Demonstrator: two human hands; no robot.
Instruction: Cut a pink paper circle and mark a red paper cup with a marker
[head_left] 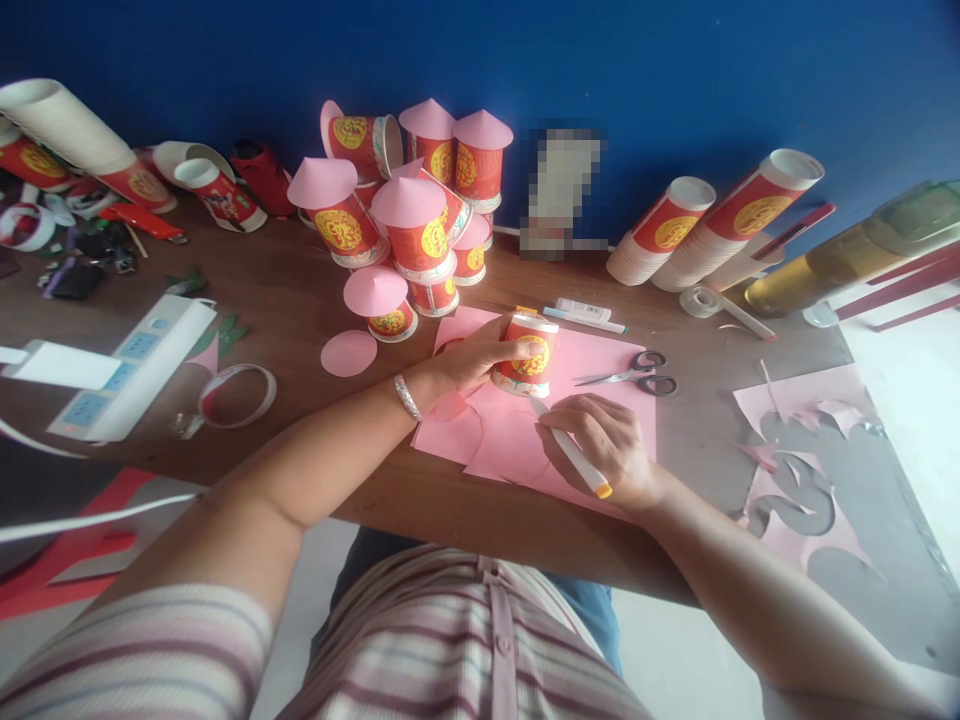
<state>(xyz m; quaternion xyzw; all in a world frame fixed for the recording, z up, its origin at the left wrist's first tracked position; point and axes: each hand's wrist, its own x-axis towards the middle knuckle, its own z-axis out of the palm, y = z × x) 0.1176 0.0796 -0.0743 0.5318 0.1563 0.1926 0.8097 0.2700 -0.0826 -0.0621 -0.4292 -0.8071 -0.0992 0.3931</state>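
Observation:
My left hand is wrapped round a red paper cup with a yellow emblem, which stands on pink paper. In my right hand is a white marker with an orange end, its tip close to the cup's lower rim. Whether the tip touches the paper I cannot tell. Several pink sheets lie overlapped under both hands, one with a curved line on it. Scissors with dark handles rest on the paper to the right of the cup. Behind the cup lie capped markers.
Red cups with pink paper cones are grouped at the back. Stacked paper cups, a tape roll and a bottle stand right. Pink scraps lie far right. A power strip, a tape ring and a pink disc are left.

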